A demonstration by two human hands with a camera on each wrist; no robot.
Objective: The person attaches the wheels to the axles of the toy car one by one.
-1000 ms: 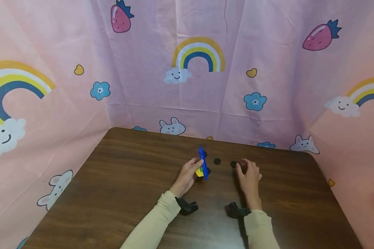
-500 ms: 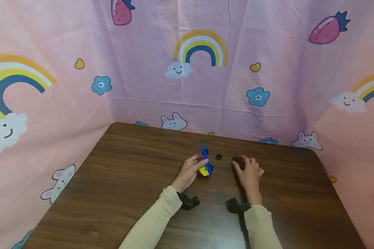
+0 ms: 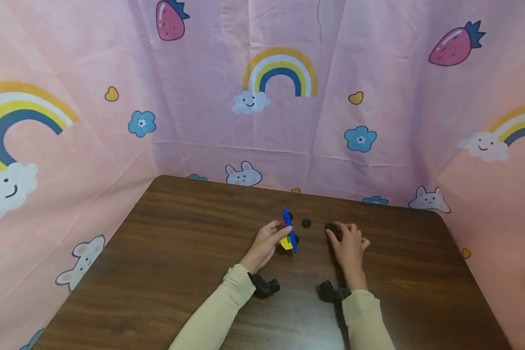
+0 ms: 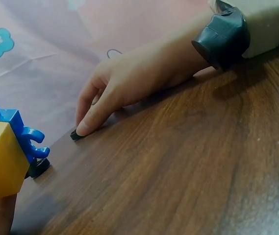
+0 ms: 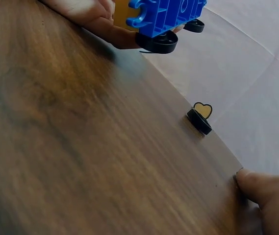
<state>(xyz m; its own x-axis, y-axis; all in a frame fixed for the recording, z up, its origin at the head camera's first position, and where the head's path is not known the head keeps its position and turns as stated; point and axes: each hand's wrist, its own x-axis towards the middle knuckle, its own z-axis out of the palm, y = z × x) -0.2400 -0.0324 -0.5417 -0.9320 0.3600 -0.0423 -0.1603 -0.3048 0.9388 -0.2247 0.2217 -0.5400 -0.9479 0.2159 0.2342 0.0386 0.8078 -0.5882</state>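
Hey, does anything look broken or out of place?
No visible damage. Oddly, the toy car, tipped sideways in the left hand, shows only two wheels; a loose wheel lies apart; the right hand pinches another.

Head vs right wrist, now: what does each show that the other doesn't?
Head only: rainbows and strawberries on the cloth, both sleeves, the green block.
Right wrist only: the ribbed underside of the blue toy car, face-on.
Both: that toy car with two wheels attached, its yellow block, the left grip holding it, one loose wheel, the table, the cloth, and the right grip, mostly cropped in right wrist.
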